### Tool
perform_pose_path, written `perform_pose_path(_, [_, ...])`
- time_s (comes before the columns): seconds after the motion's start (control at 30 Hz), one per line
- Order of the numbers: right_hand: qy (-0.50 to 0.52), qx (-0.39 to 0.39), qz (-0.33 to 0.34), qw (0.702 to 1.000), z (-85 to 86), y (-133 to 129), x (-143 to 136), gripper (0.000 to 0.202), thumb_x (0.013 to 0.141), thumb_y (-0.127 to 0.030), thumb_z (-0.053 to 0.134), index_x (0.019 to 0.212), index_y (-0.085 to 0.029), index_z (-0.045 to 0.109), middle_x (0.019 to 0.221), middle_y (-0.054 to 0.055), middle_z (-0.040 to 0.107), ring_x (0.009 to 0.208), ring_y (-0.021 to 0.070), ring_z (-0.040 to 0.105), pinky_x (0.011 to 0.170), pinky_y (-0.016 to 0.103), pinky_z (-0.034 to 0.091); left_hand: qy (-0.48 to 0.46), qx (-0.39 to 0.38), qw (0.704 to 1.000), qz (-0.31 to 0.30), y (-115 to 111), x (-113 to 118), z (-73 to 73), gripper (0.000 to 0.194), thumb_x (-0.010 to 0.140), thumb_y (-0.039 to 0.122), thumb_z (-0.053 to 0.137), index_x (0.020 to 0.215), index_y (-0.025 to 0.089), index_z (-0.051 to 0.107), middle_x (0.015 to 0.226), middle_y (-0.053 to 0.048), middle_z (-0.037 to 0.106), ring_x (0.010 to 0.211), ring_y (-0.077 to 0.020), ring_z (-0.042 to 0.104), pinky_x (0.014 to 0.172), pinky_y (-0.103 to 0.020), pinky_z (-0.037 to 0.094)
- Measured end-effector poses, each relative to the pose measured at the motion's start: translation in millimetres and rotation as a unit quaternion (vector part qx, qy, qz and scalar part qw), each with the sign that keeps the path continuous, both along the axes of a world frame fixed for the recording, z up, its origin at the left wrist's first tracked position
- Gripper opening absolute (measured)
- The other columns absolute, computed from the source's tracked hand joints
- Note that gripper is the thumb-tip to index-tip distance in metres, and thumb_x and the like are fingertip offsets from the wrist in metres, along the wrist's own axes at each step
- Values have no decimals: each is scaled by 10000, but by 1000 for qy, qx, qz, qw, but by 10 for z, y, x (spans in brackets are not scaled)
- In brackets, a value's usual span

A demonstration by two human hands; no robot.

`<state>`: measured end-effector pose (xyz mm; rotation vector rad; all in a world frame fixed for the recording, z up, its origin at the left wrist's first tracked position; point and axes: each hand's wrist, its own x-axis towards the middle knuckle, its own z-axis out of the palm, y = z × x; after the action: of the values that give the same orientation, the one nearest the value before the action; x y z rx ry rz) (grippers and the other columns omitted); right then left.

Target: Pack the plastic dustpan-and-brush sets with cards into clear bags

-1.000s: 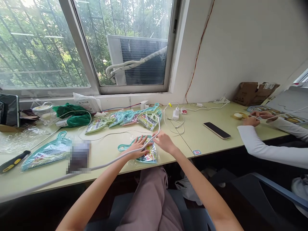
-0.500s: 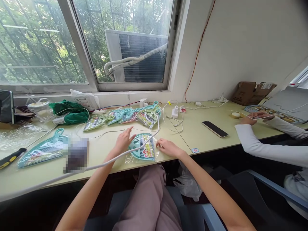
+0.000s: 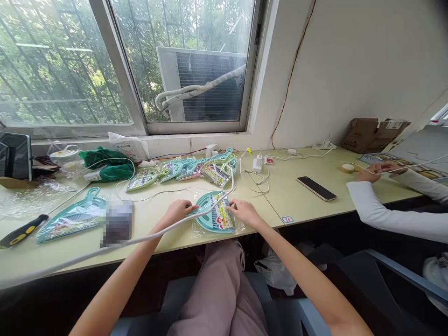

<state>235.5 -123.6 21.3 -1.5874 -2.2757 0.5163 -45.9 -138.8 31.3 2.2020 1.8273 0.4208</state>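
Note:
A teal dustpan-and-brush set [image 3: 214,218] in clear plastic wrap lies near the table's front edge. At its left side, my left hand [image 3: 180,211] pinches the wrap with its fingers curled. My right hand [image 3: 244,211] has its fingers pressed together on the wrap at the right side of the set. A white cable crosses in front of the set. Behind it lie several more wrapped sets [image 3: 182,169], teal, green and pink. Another teal set [image 3: 75,215] lies at the left.
At the left are a yellow-black screwdriver [image 3: 24,231], a blurred-out item [image 3: 118,224] and green cloth [image 3: 112,164]. A white charger [image 3: 257,163] and a phone [image 3: 317,188] lie to the right. Another person's hands [image 3: 380,171] hold a thin cable beside a tape roll [image 3: 347,168].
My left hand has come down from above the set to its left edge and closed on the wrap. My right hand has closed at the right edge. The view has shifted slightly.

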Motion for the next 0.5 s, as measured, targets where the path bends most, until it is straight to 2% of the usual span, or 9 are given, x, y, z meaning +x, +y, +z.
perform_pose_path(0.1, [27, 23, -30, 999, 7, 71, 45, 393, 886, -557, 461, 967, -219, 644, 954, 58, 684, 937, 212, 609, 777, 294, 405, -22, 60, 998, 23, 70, 43, -57, 595, 868, 673, 305, 663, 192, 589, 678, -63, 640, 636, -196, 544, 574, -281, 298])
perform_pose_path(0.27, [78, 51, -121, 988, 36, 272, 146, 333, 759, -532, 641, 883, -228, 698, 1033, 78, 592, 1132, 263, 497, 914, 346, 393, -68, 115, 990, 49, 159, 194, -53, 546, 830, 684, 412, 712, 196, 628, 662, -52, 644, 652, -194, 560, 606, -270, 325])
perform_pose_path(0.37, [124, 14, -150, 981, 80, 366, 217, 315, 684, -494, 719, 859, -233, 715, 1074, 79, 556, 1185, 286, 455, 963, 379, 375, -139, 118, 983, 17, 194, 272, 9, 511, 834, 653, 435, 771, 194, 652, 711, -45, 666, 666, -179, 568, 614, -258, 349])
perform_pose_path(0.5, [160, -23, -147, 976, 114, 391, 271, 325, 599, -460, 781, 805, -219, 710, 1117, 81, 574, 1209, 308, 443, 975, 412, 358, -223, 91, 971, -6, 262, 319, 40, 534, 842, 640, 406, 800, 172, 658, 715, -44, 664, 644, -168, 555, 569, -249, 353])
